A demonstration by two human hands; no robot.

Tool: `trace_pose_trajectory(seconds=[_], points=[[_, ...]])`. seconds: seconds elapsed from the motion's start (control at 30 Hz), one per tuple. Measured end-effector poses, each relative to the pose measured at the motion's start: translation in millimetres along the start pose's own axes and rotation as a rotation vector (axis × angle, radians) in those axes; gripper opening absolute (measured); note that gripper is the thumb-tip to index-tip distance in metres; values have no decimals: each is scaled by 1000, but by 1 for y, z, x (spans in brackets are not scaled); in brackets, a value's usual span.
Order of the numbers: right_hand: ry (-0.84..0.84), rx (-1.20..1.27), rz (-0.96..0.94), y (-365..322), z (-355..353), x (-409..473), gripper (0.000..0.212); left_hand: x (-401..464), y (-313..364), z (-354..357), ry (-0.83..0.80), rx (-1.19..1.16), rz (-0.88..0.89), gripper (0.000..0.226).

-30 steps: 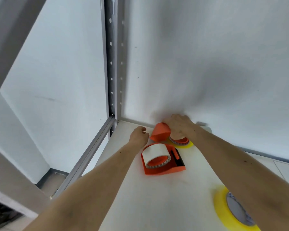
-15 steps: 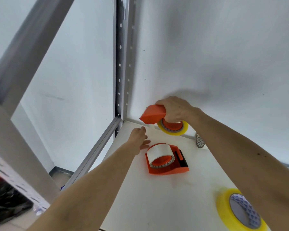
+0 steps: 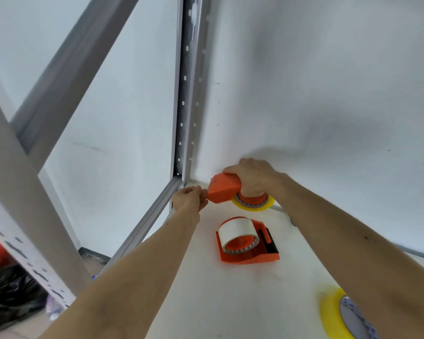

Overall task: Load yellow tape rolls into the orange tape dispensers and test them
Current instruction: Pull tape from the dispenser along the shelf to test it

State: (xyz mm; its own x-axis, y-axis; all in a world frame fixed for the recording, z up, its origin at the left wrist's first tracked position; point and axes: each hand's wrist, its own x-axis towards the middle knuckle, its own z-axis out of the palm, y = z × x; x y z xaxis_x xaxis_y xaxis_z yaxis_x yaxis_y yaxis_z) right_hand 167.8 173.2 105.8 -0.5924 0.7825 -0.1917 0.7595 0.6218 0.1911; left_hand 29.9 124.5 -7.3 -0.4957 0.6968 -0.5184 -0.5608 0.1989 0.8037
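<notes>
Yellow tape roll [image 3: 333, 314] nearest me lies flat at the worktop's [image 3: 230, 302] right front edge, partly hidden under my right forearm; its core shows a blue-and-white pattern. Farther in, mid-worktop, an orange dispenser [image 3: 249, 243] lies on its side carrying a pale, cream-white roll [image 3: 236, 230] on an orange hub, with a black part near its cutting end. Farthest, by the back wall [image 3: 328, 81], my right hand [image 3: 255, 178] has its grip wrapped around a second orange dispenser [image 3: 224, 188], held clear above the worktop, a second yellow roll [image 3: 252, 205] mounted beneath it. My left hand's [image 3: 190, 198] grip is pinched at the dispenser's front tip; what it pinches is too small to tell.

Half a second ago my left hand hovered lower, apart from the dispenser, fingers loose; now it has risen to touch the tip.

Count: two orange dispensers, two yellow rolls, one pale roll. A grey perforated shelf post [image 3: 191, 94] stands in the far corner.
</notes>
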Motion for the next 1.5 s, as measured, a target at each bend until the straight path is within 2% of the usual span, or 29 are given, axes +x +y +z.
trace_pose_trajectory(seconds=[0.03, 0.1, 0.17, 0.4, 0.57, 0.67, 0.77, 0.93, 1.07, 1.37, 1.5], points=[[-18, -28, 4, -2, 8, 6, 62, 3, 1, 0, 18, 78, 41, 4], [-39, -66, -9, -10, 21, 15, 59, 10, 0, -1, 51, 272, 120, 16], [-37, -93, -26, -14, 29, 24, 57, 18, -1, -5, 70, 418, 171, 17], [-82, -128, -67, -20, 43, 42, 55, 26, -6, -12, 38, 571, 240, 24], [-192, -64, -46, -21, 48, 50, 71, 30, -2, -10, 66, 676, 281, 31], [-187, -69, -52, -23, 52, 53, 68, 23, -4, -13, 56, 757, 317, 18], [-167, -90, -94, -23, 50, 53, 64, 12, -21, -16, 6, 949, 295, 63], [-136, -113, -121, -26, 51, 55, 62, 9, -37, -24, -176, 1445, 243, 126], [-144, -100, -102, -25, 55, 56, 64, 10, -34, -27, -221, 1539, 243, 134], [-168, -72, -74, -16, 58, 53, 68, 9, -33, -26, -205, 1551, 247, 133], [-169, -70, -64, -14, 61, 51, 68, 10, -35, -28, -236, 1548, 305, 136]])
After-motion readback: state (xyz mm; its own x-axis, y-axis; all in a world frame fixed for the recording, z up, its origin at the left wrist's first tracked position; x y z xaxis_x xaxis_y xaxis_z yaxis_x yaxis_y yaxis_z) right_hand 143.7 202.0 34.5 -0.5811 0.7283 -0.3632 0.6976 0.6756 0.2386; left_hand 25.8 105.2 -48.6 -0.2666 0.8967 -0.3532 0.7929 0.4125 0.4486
